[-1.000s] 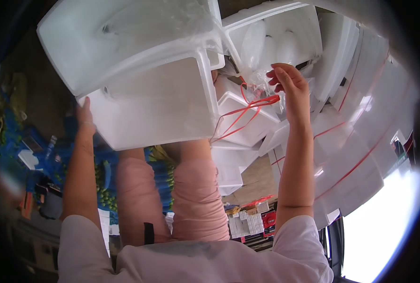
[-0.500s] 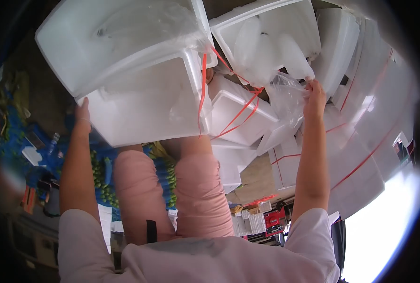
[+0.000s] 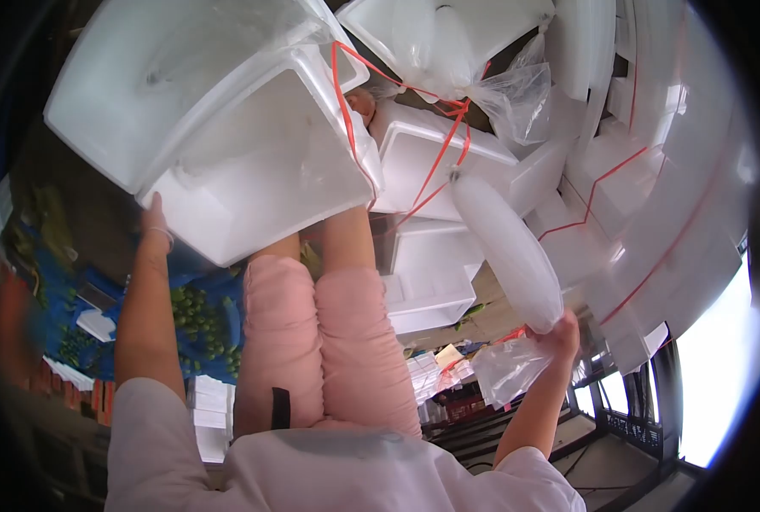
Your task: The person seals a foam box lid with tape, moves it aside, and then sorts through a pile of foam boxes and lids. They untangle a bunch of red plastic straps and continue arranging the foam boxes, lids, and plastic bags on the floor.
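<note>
My left hand [image 3: 156, 226] grips the lower left corner of a white foam box [image 3: 252, 171], whose open side faces me. My right hand [image 3: 561, 334] is closed around the gathered end of a long, whitish filled plastic bag, seemingly ice [image 3: 508, 247]. Loose clear plastic [image 3: 510, 371] trails below that hand. The bag hangs slantwise, its other end near the red cord [image 3: 346, 111] that runs past the foam boxes. Another open foam box [image 3: 431, 34] at the top contains similar long bags, and a clear plastic end [image 3: 525, 102] droops over its edge.
A larger foam box [image 3: 141, 85] adjoins the held one at upper left. Foam boxes [image 3: 448, 154] lie in the middle, and stacked ones bound with red cord [image 3: 670, 247] rise on the right. Green produce [image 3: 197, 320] lies on blue sheeting at lower left.
My right hand has come down toward me, drawing one long bag out of the top box. My left hand stays on the foam box corner, and the view has shifted slightly.
</note>
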`<state>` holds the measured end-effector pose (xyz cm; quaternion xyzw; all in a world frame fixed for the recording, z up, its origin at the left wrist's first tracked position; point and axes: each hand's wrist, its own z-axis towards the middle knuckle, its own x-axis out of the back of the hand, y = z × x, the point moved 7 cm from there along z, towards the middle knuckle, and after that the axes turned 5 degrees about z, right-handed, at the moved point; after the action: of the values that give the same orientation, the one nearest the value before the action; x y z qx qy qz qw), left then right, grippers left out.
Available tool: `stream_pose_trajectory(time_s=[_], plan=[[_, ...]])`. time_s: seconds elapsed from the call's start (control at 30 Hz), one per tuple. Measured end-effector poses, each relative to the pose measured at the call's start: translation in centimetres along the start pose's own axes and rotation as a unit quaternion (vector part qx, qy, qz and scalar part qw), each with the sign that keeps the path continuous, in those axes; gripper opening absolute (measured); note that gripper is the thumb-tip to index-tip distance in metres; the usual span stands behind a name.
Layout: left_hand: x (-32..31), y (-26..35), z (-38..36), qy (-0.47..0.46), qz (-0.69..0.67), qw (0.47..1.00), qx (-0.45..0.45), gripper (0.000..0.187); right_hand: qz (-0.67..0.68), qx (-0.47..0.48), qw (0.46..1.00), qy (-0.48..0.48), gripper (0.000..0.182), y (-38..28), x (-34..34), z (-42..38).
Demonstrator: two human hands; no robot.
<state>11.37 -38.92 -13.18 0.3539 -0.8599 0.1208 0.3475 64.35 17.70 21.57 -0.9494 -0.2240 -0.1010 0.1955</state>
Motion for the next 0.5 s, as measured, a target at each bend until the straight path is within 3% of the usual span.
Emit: stream_pose_trajectory(time_s=[0.03, 0.1, 0.17, 0.23, 0.3, 0.33, 0.37, 0.4, 0.43, 0.5], plan=[[0.3, 0.0, 0.3, -0.007, 0.01, 1.0, 0.022, 0.052, -0.053, 0.038, 0.995, -0.074, 0.027, 1.2, -4.4, 0.3], [0.7, -1.1, 3.4, 0.002, 0.04, 0.999, -0.034, 0.05, -0.048, -0.042, 0.991, -0.122, 0.017, 4.8, -10.0, 0.8], [0.9, 0.0, 4.0, -0.009, -0.013, 0.999, -0.034, 0.051, 0.094, -0.058, 0.979, -0.171, 0.015, 7.0, -12.3, 2.1], [1.4, 2.4, 0.1, 0.018, -0.043, 0.999, -0.002, 0.049, 0.297, -0.011, 0.946, -0.13, 0.012, 8.9, -12.4, 5.2], [1.8, 5.3, -4.5, 0.047, 0.011, 0.999, -0.008, 0.046, 0.434, -0.017, 0.897, -0.084, 0.01, 12.6, -11.7, 9.5], [2.2, 6.0, -5.9, 0.077, 0.055, 0.996, -0.005, 0.043, 0.444, -0.015, 0.892, -0.079, 0.01, 13.7, -11.9, 11.1], [2.5, 5.8, -5.6, 0.076, 0.06, 0.995, -0.015, 0.043, 0.471, 0.012, 0.882, 0.005, 0.01, 14.8, -10.9, 12.8], [4.0, 7.1, -5.4, 0.158, 0.172, 0.958, -0.164, 0.039, 0.492, 0.036, 0.865, 0.087, 0.01, 15.6, -10.0, 14.2], [4.9, 8.8, -6.4, 0.236, 0.28, 0.879, -0.305, 0.035, 0.5, 0.031, 0.861, 0.087, 0.01, 16.1, -10.3, 15.3], [2.5, 11.5, -13.5, 0.182, 0.285, 0.83, -0.444, 0.026, 0.435, 0.131, 0.876, 0.16, 0.01, 16.3, -9.2, 15.5]])
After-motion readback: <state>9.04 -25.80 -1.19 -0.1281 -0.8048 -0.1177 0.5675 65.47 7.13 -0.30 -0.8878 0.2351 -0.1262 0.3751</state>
